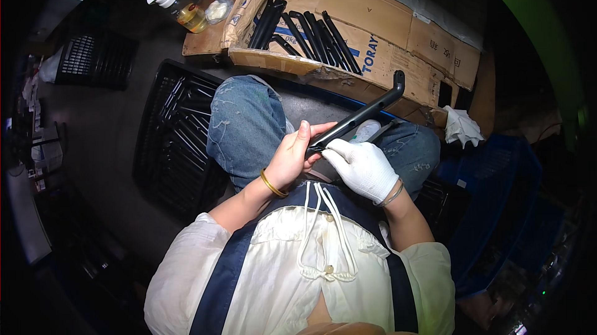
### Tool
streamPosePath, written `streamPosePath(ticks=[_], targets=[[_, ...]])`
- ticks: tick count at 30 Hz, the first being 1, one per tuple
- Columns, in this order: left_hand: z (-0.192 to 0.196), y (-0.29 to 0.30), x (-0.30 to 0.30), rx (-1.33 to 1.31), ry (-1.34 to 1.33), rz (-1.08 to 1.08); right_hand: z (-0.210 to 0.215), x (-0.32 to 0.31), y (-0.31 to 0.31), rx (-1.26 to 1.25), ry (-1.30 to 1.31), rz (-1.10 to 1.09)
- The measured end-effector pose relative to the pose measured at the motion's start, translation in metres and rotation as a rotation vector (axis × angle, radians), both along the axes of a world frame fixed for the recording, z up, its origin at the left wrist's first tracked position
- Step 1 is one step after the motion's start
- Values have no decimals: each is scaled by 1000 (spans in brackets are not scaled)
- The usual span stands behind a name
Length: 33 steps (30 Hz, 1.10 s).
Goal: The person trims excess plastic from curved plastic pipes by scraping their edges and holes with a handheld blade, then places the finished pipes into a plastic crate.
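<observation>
A black bent tube-shaped part (364, 113), with small holes along its side and an angled far end, slants up and to the right in front of my lap. My bare left hand (292, 156) is closed around its near end from the left, the thumb along its side. In a white knit glove, my right hand (364, 170) pinches at that same near end from the right. The gloved fingertips hide whether anything small sits between them. Several similar black parts (311, 35) lie in the open cardboard box (398, 49) beyond my knees.
Left of my knee stands a black crate (147, 148) filled with several black parts. A clear bottle with a white lid (191, 17) stands beside the box. A crumpled white glove or cloth (462, 126) hangs at the box's right edge. Blue bins (491, 211) are at the right.
</observation>
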State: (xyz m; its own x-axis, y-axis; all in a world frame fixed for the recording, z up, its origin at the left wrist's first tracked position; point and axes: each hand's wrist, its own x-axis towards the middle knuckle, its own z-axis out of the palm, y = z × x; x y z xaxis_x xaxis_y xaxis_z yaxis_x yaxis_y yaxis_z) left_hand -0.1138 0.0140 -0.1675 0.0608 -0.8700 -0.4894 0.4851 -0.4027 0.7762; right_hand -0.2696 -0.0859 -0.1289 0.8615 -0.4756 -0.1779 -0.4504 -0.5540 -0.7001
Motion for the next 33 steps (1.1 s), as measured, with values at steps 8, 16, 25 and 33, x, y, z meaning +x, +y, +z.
streamPosePath(ticks=[8, 16, 25, 33], targets=[[-1, -1, 0, 9, 199, 56, -7, 0, 3, 111, -68, -26], [6, -2, 0, -23, 80, 41, -6, 0, 8, 21, -114, -55], [10, -6, 1, -14, 114, -3, -1, -2, 5, -31, -79, -53], [10, -5, 0, 49, 167, -16, 2, -7, 0, -51, -8, 7]])
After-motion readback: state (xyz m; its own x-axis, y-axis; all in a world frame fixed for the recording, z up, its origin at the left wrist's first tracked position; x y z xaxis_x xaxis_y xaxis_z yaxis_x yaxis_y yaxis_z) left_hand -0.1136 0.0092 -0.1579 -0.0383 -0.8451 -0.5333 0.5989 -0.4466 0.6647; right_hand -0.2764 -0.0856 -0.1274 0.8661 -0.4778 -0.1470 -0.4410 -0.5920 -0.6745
